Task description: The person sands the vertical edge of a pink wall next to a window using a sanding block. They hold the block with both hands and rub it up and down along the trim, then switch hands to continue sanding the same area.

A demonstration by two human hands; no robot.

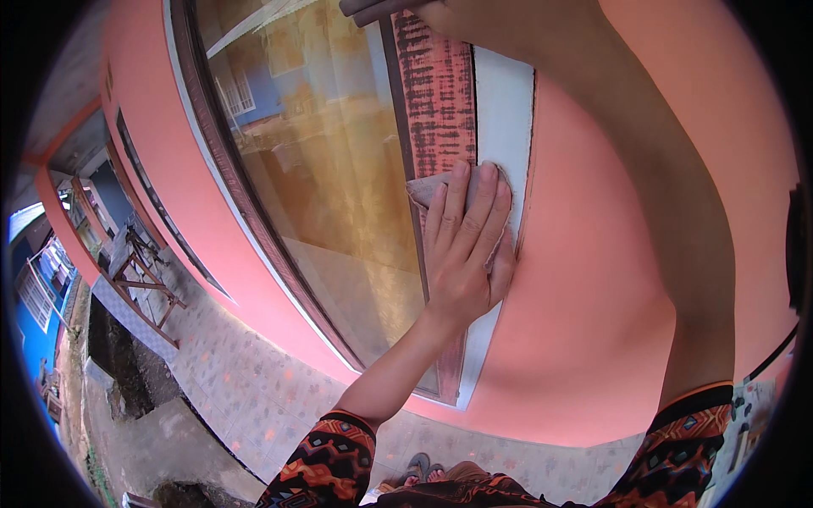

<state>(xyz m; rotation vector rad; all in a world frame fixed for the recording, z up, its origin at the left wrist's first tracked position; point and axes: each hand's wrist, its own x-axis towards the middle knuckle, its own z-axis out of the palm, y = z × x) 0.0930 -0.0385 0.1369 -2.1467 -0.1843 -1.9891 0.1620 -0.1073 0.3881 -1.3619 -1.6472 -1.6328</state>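
Observation:
My left hand (464,241) lies with its fingers stretched over a folded grey-brown sheet (421,188), holding it against the window frame (436,93). Whether the sheet is cloth or sandpaper I cannot tell. Above it, the frame's face is pink with dark brown streaks across it; a dark edge borders the glass. My right arm (669,178) reaches up along the right side, in shadow. At the top edge my right hand (432,15) is largely cut off, near the upper frame, so its grip is hidden.
Left of the frame is a glass pane (313,169) with a gold curtain behind it. A white border (504,102) meets the pink wall (584,296). Below lies a tiled floor (262,398); a wooden trestle (144,279) stands farther left, beside a drainage ditch (127,364).

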